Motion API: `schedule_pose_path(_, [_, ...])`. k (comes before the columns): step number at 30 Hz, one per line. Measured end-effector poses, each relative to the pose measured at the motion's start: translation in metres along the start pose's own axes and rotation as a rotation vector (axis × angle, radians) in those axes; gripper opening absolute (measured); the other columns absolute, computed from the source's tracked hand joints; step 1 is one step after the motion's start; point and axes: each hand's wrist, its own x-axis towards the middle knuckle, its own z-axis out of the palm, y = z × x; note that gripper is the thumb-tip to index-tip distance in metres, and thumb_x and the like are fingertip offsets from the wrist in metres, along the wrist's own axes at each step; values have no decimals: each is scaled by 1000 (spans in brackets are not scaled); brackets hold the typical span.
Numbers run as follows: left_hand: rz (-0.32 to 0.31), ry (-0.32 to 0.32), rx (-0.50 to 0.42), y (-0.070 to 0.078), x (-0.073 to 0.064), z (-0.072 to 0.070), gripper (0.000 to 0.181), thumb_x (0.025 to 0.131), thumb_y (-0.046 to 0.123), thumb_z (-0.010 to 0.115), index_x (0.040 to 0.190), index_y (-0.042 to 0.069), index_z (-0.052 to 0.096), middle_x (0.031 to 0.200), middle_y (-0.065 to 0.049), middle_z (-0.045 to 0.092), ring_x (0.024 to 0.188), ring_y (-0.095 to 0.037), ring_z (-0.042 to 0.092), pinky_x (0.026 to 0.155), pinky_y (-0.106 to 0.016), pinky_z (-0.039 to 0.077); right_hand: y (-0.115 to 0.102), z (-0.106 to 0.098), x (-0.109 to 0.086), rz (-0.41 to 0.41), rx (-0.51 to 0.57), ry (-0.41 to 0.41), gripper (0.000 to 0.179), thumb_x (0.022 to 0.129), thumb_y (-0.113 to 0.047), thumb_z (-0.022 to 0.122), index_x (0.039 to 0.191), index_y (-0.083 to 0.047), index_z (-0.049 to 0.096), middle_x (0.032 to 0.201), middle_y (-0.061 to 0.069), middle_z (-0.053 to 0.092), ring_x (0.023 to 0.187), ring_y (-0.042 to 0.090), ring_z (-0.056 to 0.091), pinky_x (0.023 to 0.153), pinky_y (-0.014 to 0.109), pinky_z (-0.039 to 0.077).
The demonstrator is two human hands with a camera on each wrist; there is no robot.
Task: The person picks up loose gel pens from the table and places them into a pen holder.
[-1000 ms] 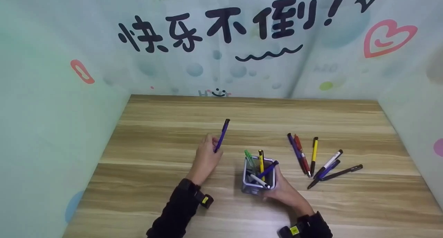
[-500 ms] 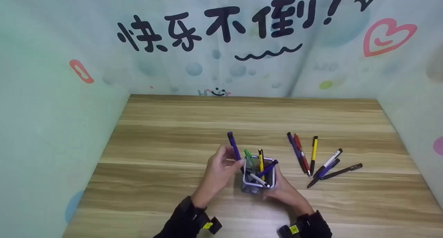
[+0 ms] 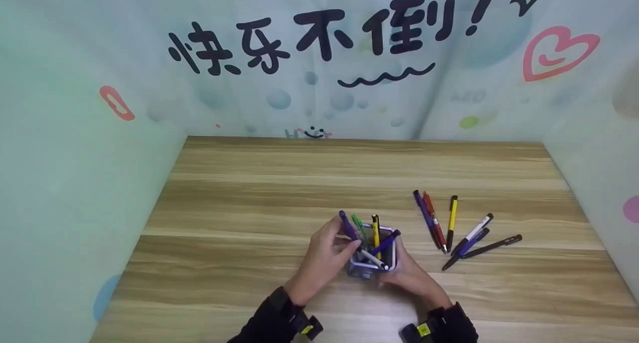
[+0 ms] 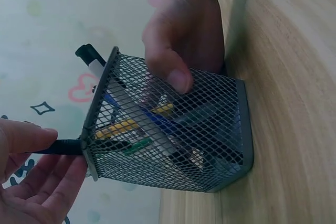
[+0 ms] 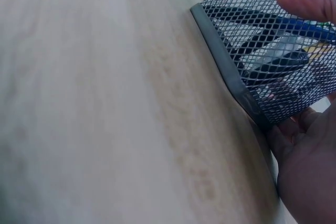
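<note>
My left hand (image 3: 323, 255) pinches a purple-blue pen (image 3: 348, 225) between thumb and fingers at the left rim of a square mesh pen holder (image 3: 360, 272). In the left wrist view the pen's dark end (image 4: 68, 147) shows between the fingertips, its other end inside the mesh. My right hand (image 3: 417, 278) grips the holder from the right side, thumb (image 4: 179, 80) on the near wall and fingers behind it. Inside lean a green pen (image 3: 357, 223), a yellow pen (image 3: 376, 225), a blue pen (image 3: 387, 243) and a white pen (image 3: 373, 259). The holder stands upright on the table.
Right of the holder, several loose pens lie on the wooden table (image 3: 239, 193): a purple pen (image 3: 424, 213), red pen (image 3: 435, 223), yellow pen (image 3: 452, 220), white pen (image 3: 477, 229), blue pen (image 3: 472, 245) and black pen (image 3: 494, 246). A printed backdrop (image 3: 279, 118) stands behind.
My left hand has moved right and toward me from the table's middle, bringing the purple-blue pen to the holder and lowering it past the rim. My right hand keeps its grip in place.
</note>
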Motion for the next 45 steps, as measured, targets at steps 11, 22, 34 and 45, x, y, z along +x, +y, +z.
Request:
schedule_pose_path(11, [44, 28, 58, -4, -1, 0, 24, 81, -5, 63, 102, 4, 54, 102, -7, 58, 94, -21, 63, 81, -19, 53, 0, 1, 1, -22, 10, -6, 93, 63, 12, 66, 137, -3, 13, 125, 32, 40, 94, 19, 58, 60, 36, 57])
schedule_pose_path(22, [185, 97, 151, -2, -4, -6, 23, 87, 7, 62, 108, 2, 55, 104, -3, 58, 92, -12, 60, 82, -25, 54, 0, 1, 2, -30, 1, 5, 95, 62, 11, 68, 138, -3, 14, 130, 31, 38, 100, 17, 56, 65, 31, 56])
schedule_pose_path(34, [77, 70, 315, -11, -4, -5, 24, 88, 11, 61, 111, 8, 56, 109, 0, 58, 93, -12, 58, 80, -25, 53, 0, 1, 0, -11, 11, 2, 94, 64, 10, 67, 138, -2, 10, 128, 33, 38, 89, 18, 60, 59, 37, 57])
schedule_pose_path(45, [12, 52, 348, -15, -4, -7, 18, 92, 13, 55, 109, 12, 59, 107, 1, 57, 89, -9, 58, 76, -16, 51, -2, 2, 0, 24, 35, 5, 92, 64, 12, 65, 136, -2, 11, 121, 31, 40, 82, 21, 60, 59, 39, 57])
